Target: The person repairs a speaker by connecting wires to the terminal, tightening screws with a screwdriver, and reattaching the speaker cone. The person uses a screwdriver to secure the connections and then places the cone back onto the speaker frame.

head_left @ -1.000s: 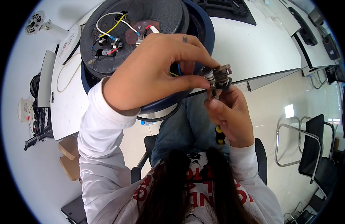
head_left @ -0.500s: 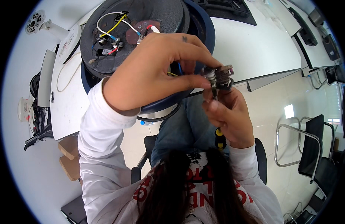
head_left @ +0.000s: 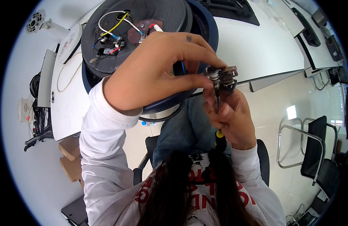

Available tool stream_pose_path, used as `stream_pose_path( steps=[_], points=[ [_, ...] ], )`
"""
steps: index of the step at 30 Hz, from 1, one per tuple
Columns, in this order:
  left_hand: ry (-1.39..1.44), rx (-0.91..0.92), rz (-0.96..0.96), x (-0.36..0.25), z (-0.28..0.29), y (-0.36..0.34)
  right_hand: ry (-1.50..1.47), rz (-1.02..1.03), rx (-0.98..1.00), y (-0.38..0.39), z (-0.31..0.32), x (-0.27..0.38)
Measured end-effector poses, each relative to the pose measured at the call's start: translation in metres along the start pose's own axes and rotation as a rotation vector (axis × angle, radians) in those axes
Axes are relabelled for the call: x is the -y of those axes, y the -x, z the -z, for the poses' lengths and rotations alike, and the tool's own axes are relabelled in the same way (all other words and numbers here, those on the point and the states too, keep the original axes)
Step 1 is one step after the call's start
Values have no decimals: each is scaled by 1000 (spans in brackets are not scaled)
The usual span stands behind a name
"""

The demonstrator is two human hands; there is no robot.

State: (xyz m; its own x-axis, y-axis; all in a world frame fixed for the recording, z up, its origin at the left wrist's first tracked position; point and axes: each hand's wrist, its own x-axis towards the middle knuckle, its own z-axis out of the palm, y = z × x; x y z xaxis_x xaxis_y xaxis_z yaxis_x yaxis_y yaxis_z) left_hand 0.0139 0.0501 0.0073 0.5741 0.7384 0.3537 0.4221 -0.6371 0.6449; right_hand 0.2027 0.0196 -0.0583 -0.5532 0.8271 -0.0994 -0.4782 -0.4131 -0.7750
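Between the thumb and fingers of my left hand is a small electrical part, dark brown with metal terminals, likely a thermostat or switch. My right hand is closed round the shaft of a screwdriver with a yellow and black handle, which hangs toward my lap. The screwdriver's tip meets the underside of the part. Behind my left hand stands a round dark metal appliance base with white, yellow and red wires on its terminals. My left wrist hides some of it.
A dark blue round rim surrounds the appliance on the white table. At the back lies a black tool case. A black chair with a metal frame stands to the right. Cardboard boxes sit at the lower left.
My right hand's fingers have shifted on the screwdriver, and more of its shaft shows below the part. The part has tilted slightly in my left hand.
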Motion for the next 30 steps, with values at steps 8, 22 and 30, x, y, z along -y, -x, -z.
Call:
stream_pose_path(
  steps=[8,22,30],
  points=[
    [30,-40,-48,2,-1,-1,-31,86,-24,0,4,-4],
    [-17,-46,-98,5,-3,-1,78,98,61,-2,3,-9],
    [-34,-40,-82,3,-4,-2,-109,-19,181,-5,5,-10]
  ],
)
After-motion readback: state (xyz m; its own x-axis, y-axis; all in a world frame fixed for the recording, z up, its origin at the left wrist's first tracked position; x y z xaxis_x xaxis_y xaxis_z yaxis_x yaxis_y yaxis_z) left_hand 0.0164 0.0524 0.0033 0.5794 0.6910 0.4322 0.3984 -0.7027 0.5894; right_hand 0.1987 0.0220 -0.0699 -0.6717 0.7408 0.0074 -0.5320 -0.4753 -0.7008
